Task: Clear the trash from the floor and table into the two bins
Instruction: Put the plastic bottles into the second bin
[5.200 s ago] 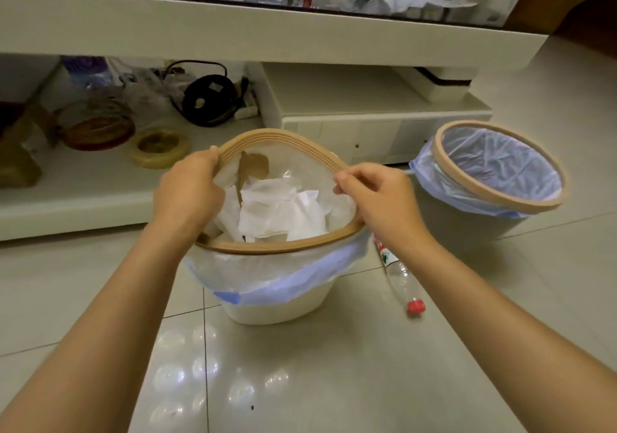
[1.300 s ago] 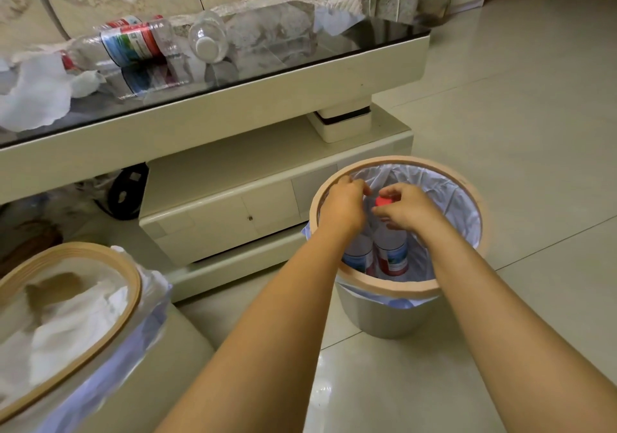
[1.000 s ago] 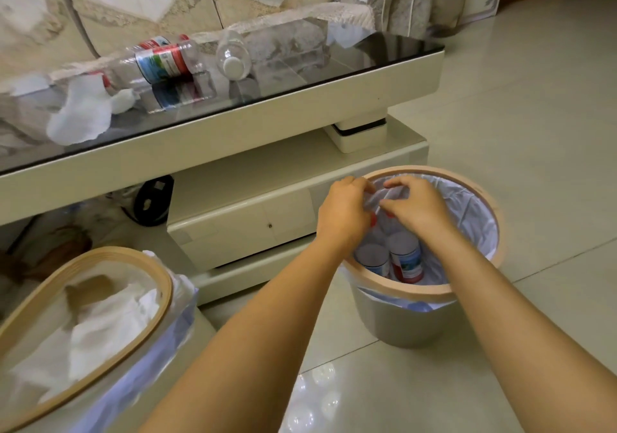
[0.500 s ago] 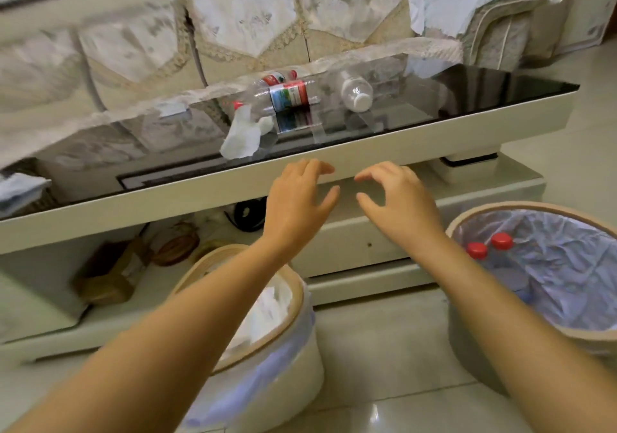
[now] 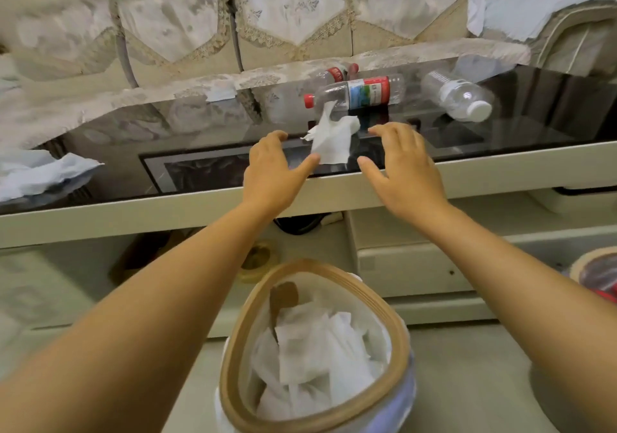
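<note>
A crumpled white tissue [image 5: 332, 137] lies on the black glass table [image 5: 207, 172] near its front edge. My left hand [image 5: 272, 169] hovers open just left of the tissue, thumb tip close to it. My right hand [image 5: 402, 165] is open just right of it. Behind the tissue lies a clear bottle with a red cap and a red label [image 5: 357, 93]; a clear bottle with a white cap [image 5: 459, 95] lies further right. Below, on the floor, a bin with a wooden rim [image 5: 397, 342] holds white tissues. The second bin's rim [image 5: 577, 264] shows at the right edge.
More crumpled pale paper [image 5: 40, 174] lies on the table's left end. A sofa with lace covers [image 5: 187, 32] stands behind the table. The table's lower shelf [image 5: 66, 285] holds blurred odds and ends, and a drawer unit [image 5: 417, 265] sits below right.
Both hands have left the right bin, where two red-capped bottles now lie, and moved up and forward over the table edge to either side of the tissue. The view has shifted left toward the tissue bin.
</note>
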Demonstrator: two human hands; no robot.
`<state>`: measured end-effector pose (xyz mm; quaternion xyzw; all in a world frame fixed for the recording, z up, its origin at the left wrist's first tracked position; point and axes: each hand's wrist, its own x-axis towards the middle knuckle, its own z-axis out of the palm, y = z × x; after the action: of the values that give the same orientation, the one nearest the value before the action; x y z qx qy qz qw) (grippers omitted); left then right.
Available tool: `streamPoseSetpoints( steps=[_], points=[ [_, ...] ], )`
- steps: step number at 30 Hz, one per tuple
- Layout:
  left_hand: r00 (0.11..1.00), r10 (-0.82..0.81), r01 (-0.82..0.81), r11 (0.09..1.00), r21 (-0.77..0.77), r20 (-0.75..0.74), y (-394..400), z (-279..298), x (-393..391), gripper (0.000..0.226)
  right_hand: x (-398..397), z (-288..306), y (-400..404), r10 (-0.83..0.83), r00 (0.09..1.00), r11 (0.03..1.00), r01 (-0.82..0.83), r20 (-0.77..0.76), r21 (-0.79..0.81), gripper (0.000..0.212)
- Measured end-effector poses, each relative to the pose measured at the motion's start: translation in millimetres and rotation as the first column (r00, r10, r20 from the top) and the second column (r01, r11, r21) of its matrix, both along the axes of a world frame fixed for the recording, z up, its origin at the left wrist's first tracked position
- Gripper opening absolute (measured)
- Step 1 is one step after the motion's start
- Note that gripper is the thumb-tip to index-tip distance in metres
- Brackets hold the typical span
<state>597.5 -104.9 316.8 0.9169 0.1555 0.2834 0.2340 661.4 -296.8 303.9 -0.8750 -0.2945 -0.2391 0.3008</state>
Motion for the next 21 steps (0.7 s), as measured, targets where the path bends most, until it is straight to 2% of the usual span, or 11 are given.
streamPoseSetpoints(
  steps=[4, 8, 12, 21],
  points=[
    [0.982, -0.074, 0.073, 0.997, -0.012, -0.176, 22, 9, 32, 0.100, 31, 13, 32, -0.092, 0.978, 0.978, 0.053, -0.187, -0.203, 0.059],
    [0.955, -0.114, 0.128, 0.991, 0.032, -0.275, 30, 5, 53, 0.110, 47, 14, 40, -0.212, 0.942, 0.930, 0.113, -0.259, -0.349, 0.071],
    [0.924, -0.143, 0.166, 0.985, 0.036, -0.354, 29, 8, 63, 0.104, 53, 20, 44, -0.261, 0.910, 0.888, 0.097, -0.321, -0.449, 0.078],
    [0.885, -0.232, 0.242, 0.970, -0.029, -0.404, 30, 19, 82, 0.091, 49, 30, 45, -0.335, 0.874, 0.841, 0.107, -0.353, -0.531, 0.075]
  ],
)
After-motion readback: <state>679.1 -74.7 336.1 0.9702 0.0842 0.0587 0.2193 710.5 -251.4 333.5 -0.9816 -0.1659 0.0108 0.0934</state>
